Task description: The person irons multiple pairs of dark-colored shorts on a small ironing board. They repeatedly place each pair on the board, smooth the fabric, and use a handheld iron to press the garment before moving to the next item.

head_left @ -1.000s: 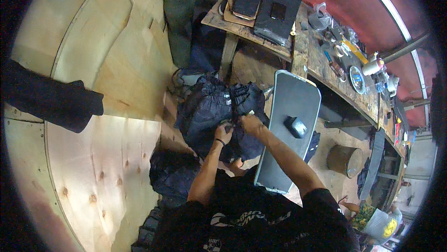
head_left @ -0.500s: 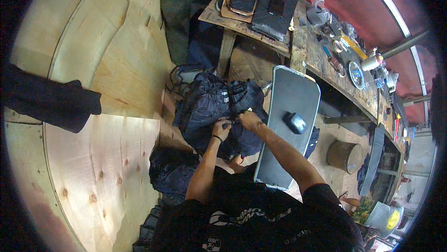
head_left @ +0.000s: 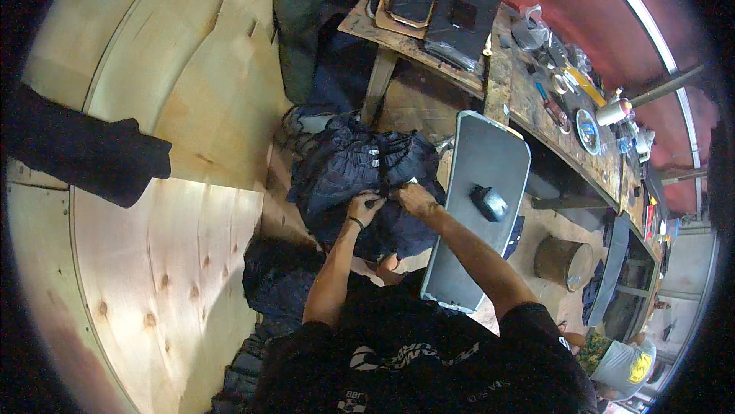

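Observation:
In front of me lies a heap of dark navy garments (head_left: 337, 161) with gathered waistbands. My left hand (head_left: 366, 209) is closed in a pinch on the dark cloth near the heap's middle. Just right of it, my right hand (head_left: 416, 200) is also closed, its fingertips close to the left ones. A small pale bit shows above the right knuckles, too small to name. Whatever the right fingers hold is hidden by the hand and the dark cloth.
A grey board (head_left: 490, 161) with a dark glossy object (head_left: 490, 203) on it stands to the right. Beyond runs a cluttered wooden workbench (head_left: 505, 92). A round stool (head_left: 564, 263) stands below it. More dark cloth (head_left: 283, 276) lies left; another person (head_left: 624, 364) is at lower right.
The view has shifted slightly, and the scene sits a little further right. Both hands stay at the same place on the cloth, with only small finger movement.

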A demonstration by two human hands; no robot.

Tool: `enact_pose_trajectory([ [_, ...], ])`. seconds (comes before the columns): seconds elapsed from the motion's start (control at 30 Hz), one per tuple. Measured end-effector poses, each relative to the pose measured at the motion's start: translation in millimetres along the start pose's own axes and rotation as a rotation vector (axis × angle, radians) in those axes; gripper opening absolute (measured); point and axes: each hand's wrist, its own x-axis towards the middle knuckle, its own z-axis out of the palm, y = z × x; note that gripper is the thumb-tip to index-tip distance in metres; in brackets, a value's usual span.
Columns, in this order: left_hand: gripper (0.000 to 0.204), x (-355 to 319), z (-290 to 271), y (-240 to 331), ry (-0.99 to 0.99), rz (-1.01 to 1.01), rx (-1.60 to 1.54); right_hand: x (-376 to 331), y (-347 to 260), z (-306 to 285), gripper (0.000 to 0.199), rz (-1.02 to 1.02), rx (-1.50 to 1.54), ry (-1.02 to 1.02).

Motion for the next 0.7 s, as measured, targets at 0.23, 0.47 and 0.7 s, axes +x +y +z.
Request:
enact_pose_trajectory([
  [0.23,0.038,-2,-9,3,-0.056,-0.041,0.003,-10,-5,-13,0.033,-0.133,0.047,0.124],
  [0.47,0.036,-4,-5,-12,-0.067,0.118,0.06,-16,-8,-32,0.035,-0.043,0.065,0.062],
  [0.7,0.04,-19,-17,52,-0.176,-0.221,0.288,-35,-14,-56,0.032,0.119,0.378,0.274],
])
